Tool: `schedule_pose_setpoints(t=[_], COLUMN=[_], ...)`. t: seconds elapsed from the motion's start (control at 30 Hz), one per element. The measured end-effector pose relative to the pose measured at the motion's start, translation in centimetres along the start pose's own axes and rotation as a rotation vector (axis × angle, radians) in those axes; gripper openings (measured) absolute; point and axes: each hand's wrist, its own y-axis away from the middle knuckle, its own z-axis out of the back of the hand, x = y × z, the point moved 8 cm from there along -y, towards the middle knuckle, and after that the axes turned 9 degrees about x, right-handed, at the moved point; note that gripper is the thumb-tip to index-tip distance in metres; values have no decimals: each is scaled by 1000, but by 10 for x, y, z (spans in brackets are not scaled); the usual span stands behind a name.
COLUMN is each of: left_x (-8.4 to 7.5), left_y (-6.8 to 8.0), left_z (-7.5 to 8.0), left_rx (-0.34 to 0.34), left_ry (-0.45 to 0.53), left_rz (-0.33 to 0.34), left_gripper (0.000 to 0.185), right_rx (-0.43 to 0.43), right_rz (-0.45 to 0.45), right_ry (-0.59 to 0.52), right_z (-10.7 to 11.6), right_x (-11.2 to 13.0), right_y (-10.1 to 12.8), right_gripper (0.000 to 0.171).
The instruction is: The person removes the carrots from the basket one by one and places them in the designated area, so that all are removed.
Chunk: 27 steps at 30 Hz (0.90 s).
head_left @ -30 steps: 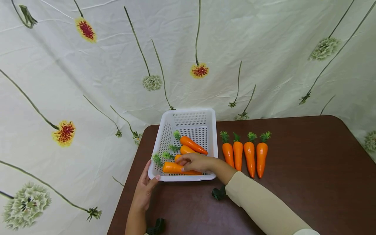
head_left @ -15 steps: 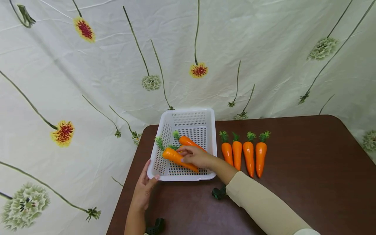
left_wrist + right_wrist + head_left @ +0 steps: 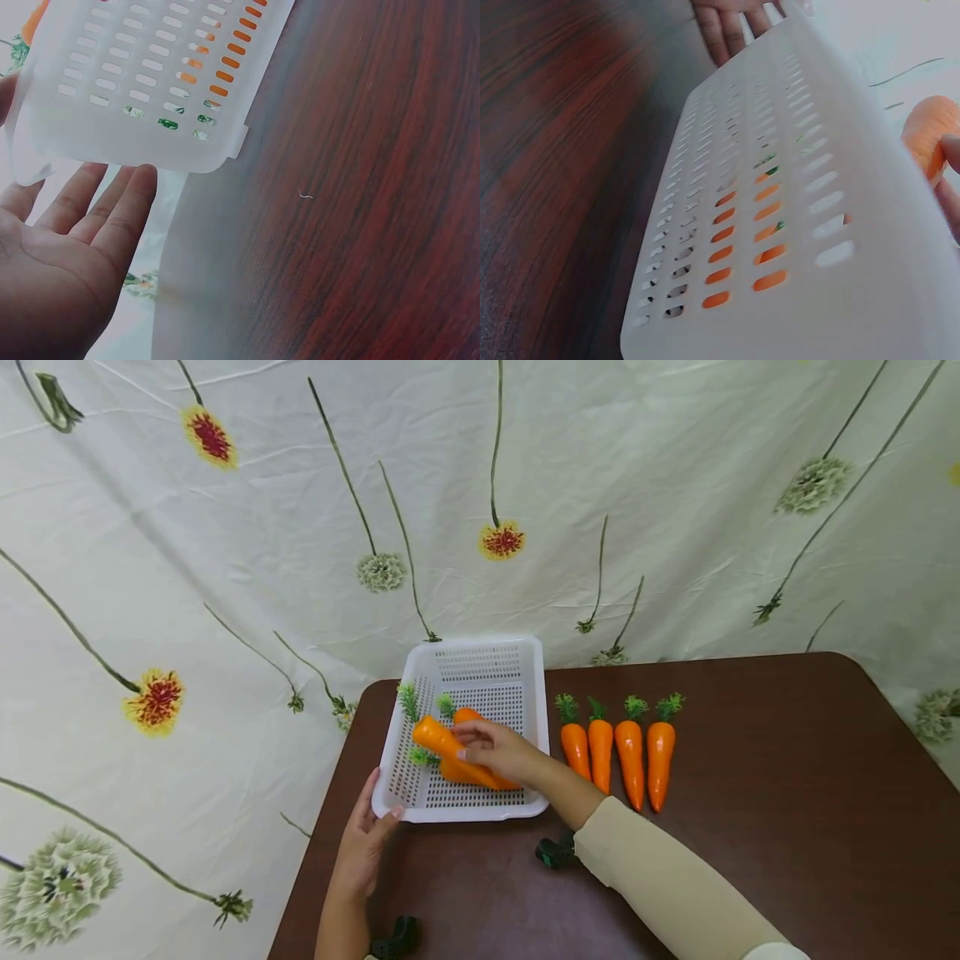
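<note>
A white perforated basket (image 3: 457, 814) sits at the table's left end. My right hand (image 3: 471, 750) reaches into it and grips an orange toy carrot (image 3: 437, 739), lifted above the basket floor, its green top near the left wall. Two more carrots (image 3: 468, 773) lie in the basket under it. My left hand (image 3: 372, 827) rests with straight fingers against the basket's near left corner, thumb on the rim. In the left wrist view the open palm (image 3: 67, 247) lies beside the basket (image 3: 150, 82). The right wrist view shows the basket wall (image 3: 780, 225) and the held carrot (image 3: 930, 135).
Several carrots (image 3: 617, 747) lie in a neat row on the dark brown table (image 3: 750, 793), just right of the basket, tops pointing away. A flowered cloth (image 3: 225, 568) hangs behind and left of the table. The table's left edge lies close to my left hand.
My right hand has lifted the carrot from the basket's near end, up and away from me. The left hand stays at the corner.
</note>
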Motion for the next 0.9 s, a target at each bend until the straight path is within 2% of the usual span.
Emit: schedule_pose_setpoints(t=[0.17,0.37,0.6,0.9], left_x=[0,0,0,0], left_y=[0,1,1,1], left_z=[0,0,0,1], left_rx=[-4,-5,0,-2], left_ry=[3,9,9,10], left_rz=[3,6,3,-1], left_gripper=[78,78,76,78], right_rx=[-7,-6,-39,-102], right_rz=[10,27,18,62], right_ry=[-63,-49,-79,-114], right_z=[2,2,7,18], right_x=[4,7,10,12], right_y=[4,13,25,42], right_gripper=[47,50,50,51])
